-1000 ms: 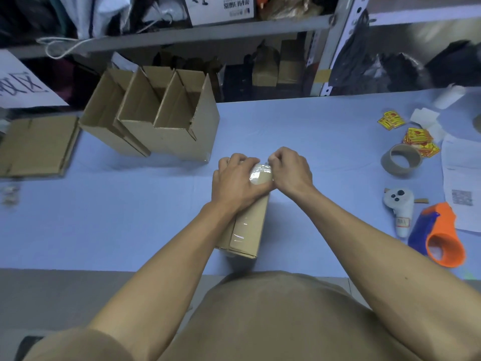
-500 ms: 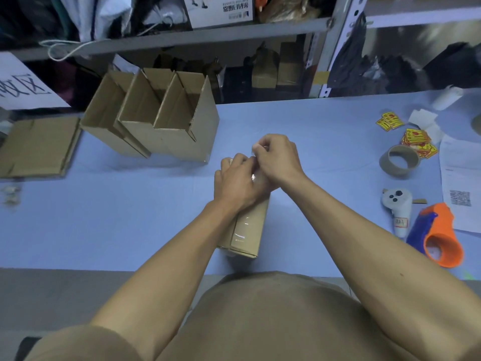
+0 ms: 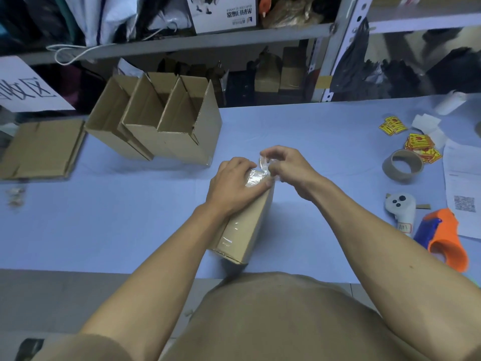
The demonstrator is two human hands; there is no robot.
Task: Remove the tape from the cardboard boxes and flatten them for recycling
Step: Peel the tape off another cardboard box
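Table (image 3: 325, 131): blue work surface filling the middle of the view; everything below sits on it.
Open boxes (image 3: 166, 126): three untaped cartons standing in a row at 10 o'clock from the hands, tops open, not yet flattened.
Flat cardboard (image 3: 41, 149): a piece lying flat at the far 9 o'clock edge, seemingly done.
Taped box (image 3: 250, 225): small, narrow carton at centre, running from the hands toward 6 o'clock; clear film shines along its top face. It looks light and fairly stiff, likely to slide on the cloth unless pinned.
Left hand (image 3: 234, 183): curled over the box's far end, gripping and steadying it.
Right hand (image 3: 286, 168): fingers pinched on the lifted tape end, at 12 o'clock of the box.
Tape (image 3: 263, 162): thin, clear, crinkled strip, partly peeled. Probably sticky and tear-prone, so best held close to the peel line and drawn low along the seam.
Tape roll (image 3: 403, 165): brown ring at 3 o'clock, well apart.
Dispenser (image 3: 442, 238): orange and blue, at 4 o'clock.
Stickers (image 3: 419, 147): yellow labels at 2 o'clock.
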